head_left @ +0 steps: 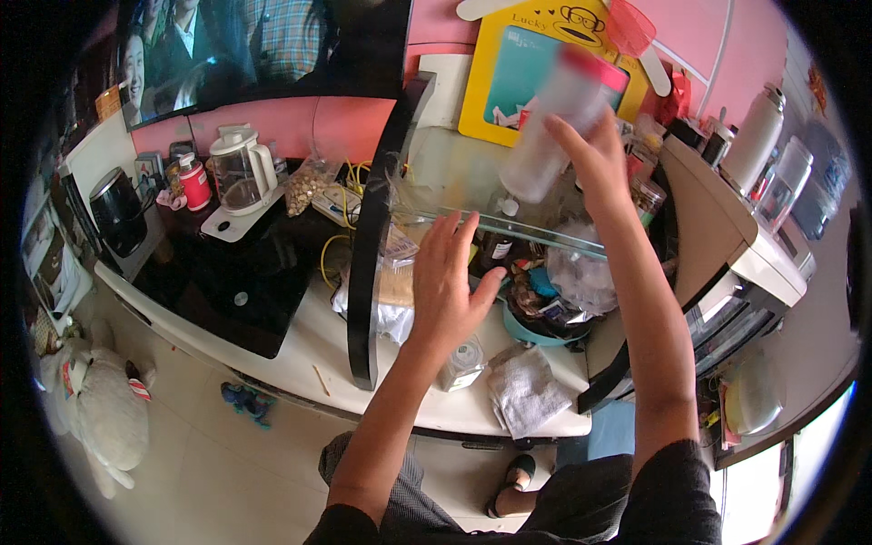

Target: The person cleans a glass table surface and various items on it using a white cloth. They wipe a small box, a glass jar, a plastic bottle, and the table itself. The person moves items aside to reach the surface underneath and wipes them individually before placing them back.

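My right hand (pixel 594 160) grips a tall translucent plastic jar with a red lid (pixel 538 146), tilted above the glass shelf (pixel 436 163) and blurred. The fingers wrap its far side, so part of the grip is hidden. My left hand (pixel 449 279) holds nothing, thumb and fingers apart, at the front edge of the shelf; whether it touches the glass I cannot tell. Beneath the shelf are a dark bottle with a white cap (pixel 499 246), a blue basin (pixel 528 330) full of small items, a clear box (pixel 464 364) and a folded grey cloth (pixel 528 388).
A black curved upright (pixel 364 293) borders the shelf on the left. Beyond it stand a glass kettle (pixel 238 174), a red bottle (pixel 195 182) and a bag of nuts (pixel 306 187). A yellow frame (pixel 477 102) leans behind. At right are a white thermos (pixel 755 136) and a clear tumbler (pixel 785 180).
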`<state>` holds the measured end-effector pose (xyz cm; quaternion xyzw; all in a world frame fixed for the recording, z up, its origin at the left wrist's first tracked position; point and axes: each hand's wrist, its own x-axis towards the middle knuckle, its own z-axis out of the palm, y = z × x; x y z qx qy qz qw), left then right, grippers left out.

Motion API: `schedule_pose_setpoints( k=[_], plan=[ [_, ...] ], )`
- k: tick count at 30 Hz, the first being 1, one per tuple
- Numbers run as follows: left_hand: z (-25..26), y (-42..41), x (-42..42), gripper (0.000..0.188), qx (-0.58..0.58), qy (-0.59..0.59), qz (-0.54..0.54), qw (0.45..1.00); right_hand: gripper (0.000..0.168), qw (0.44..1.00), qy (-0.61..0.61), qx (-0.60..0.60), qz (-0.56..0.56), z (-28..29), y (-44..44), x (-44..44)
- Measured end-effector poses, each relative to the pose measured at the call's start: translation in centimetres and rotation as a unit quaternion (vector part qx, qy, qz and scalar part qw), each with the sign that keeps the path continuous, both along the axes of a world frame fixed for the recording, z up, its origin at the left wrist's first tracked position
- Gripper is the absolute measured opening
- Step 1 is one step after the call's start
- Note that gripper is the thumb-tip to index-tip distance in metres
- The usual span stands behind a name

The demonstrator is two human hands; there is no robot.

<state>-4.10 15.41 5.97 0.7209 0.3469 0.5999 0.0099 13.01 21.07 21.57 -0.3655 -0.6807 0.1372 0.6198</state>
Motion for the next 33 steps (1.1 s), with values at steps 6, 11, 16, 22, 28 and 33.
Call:
schedule_pose_setpoints(
  k=[6,11,16,22,28,33],
  plan=[
    [-0.8,2.0,-2.0,0.066,-0.005,0.099,0.111,0.989,0.09,0.979,-0.057,-0.03,-0.194,0.1,17.4,-4.1],
    [-1.0,2.0,-2.8,0.069,-0.019,0.139,0.107,0.984,0.091,0.96,-0.09,-0.077,-0.254,-2.1,22.8,-8.0],
    [-1.3,2.0,-3.3,0.065,-0.061,0.123,0.077,0.988,0.085,0.955,-0.112,-0.021,-0.274,-4.4,25.6,-9.9],
    [-1.1,2.1,-3.3,0.066,-0.056,0.122,0.089,0.987,0.097,0.936,-0.108,-0.041,-0.333,-4.4,26.3,-10.6],
    [-0.9,1.9,-3.2,0.063,-0.08,0.113,0.074,0.988,0.089,0.922,-0.116,-0.028,-0.367,-4.8,23.8,-10.5],
    [-1.0,1.8,-3.5,0.06,-0.073,0.094,0.079,0.99,0.047,0.957,-0.122,-0.013,-0.263,-5.0,22.8,-9.3]
  ],
)
